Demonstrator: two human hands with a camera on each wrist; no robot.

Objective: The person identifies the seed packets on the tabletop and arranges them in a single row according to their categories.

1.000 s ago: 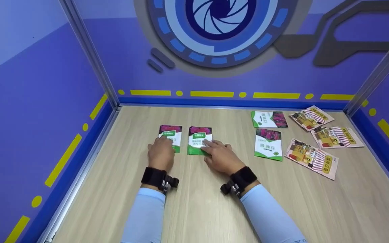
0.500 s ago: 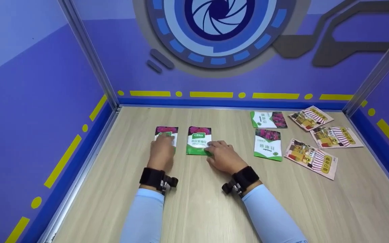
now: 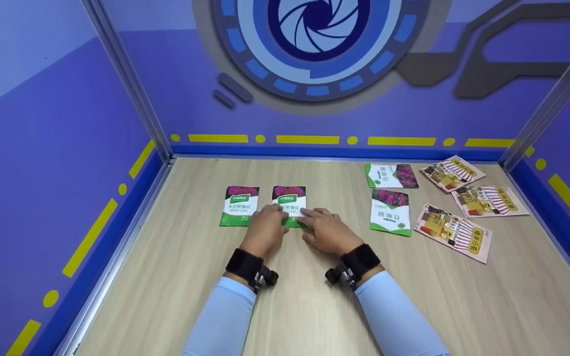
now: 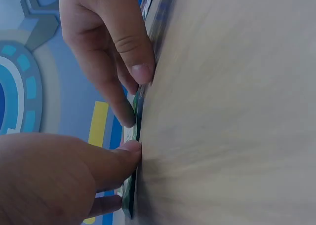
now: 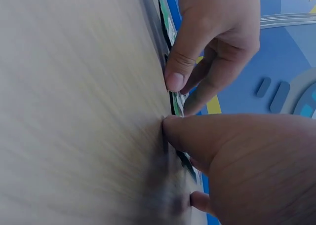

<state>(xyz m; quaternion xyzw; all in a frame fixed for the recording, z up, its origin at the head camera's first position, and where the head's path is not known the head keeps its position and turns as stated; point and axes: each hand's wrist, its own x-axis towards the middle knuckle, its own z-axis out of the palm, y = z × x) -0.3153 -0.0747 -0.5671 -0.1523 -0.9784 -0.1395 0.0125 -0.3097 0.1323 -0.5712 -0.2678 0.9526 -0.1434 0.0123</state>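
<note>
Two seed packets with pink flowers and green bottoms lie side by side on the table in the head view. My left hand (image 3: pixel 266 228) is over the lower left part of the right-hand packet (image 3: pixel 289 194), its fingertips covering that corner. My right hand (image 3: pixel 329 231) touches the same packet's right edge with relaxed fingers. The left-hand packet (image 3: pixel 239 201) lies flat, its lower right corner close by my left hand. In the left wrist view, my left thumb (image 4: pixel 129 147) is at the packet's near edge; in the right wrist view, my right thumb (image 5: pixel 171 124) is low at the tabletop.
On the right lie two more flower seed packets, one sideways (image 3: pixel 391 176) and one upright (image 3: pixel 390 211). Beyond them are three pink packets with striped awnings, the nearest (image 3: pixel 453 232) slanted. Blue-purple panels (image 3: pixel 314 118) wall the wooden table (image 3: pixel 309 306).
My left hand has left the left-hand packet and moved right onto the other one. The left packet shifted slightly left, then stayed. My right hand stays at the right packet's edge.
</note>
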